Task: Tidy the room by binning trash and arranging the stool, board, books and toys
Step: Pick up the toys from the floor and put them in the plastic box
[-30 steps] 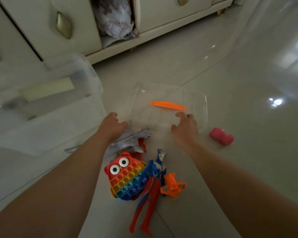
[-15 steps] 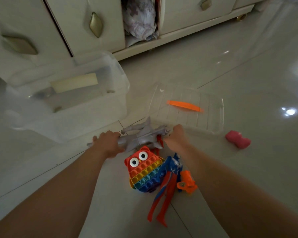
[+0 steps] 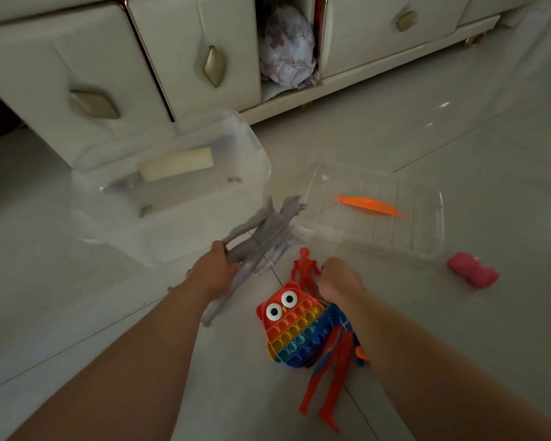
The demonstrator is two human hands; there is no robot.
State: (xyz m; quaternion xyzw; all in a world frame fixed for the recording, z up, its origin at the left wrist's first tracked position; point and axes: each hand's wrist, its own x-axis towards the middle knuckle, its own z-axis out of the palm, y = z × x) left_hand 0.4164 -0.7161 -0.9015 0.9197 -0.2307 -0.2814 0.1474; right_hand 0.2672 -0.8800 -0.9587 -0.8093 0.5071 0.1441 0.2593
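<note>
Toys strewn over the glossy pale floor (image 3: pixel 458 329) at centre frame: rainbow owl pop toy (image 3: pixel 291 329), bubbled and wide-eyed, overlapping a long blue-and-red figure (image 3: pixel 334 361); small red figure (image 3: pixel 306 270) just above; pink toy (image 3: pixel 473 273) at right. Grey figures (image 3: pixel 264 237), plain and spiky-headed, clamped in left hand (image 3: pixel 215 275), tilted toward the clear bin (image 3: pixel 172 224). Right hand (image 3: pixel 341 278) curled at the small red figure's arm; grip impossible to tell. Clear lid (image 3: pixel 420 224) with orange handle (image 3: pixel 369 205) beyond.

The figures (image 3: pixel 264 233) gripped by the fingers (image 3: pixel 218 249) of the left hand (image 3: pixel 215 275) were rendered in matt grey plastic, and the box (image 3: pixel 159 237) beyond those fingers in clear, smooth plastic. Glossy, reflective floor tiles (image 3: pixel 458 148) were seen beneath and around the fingers.
</note>
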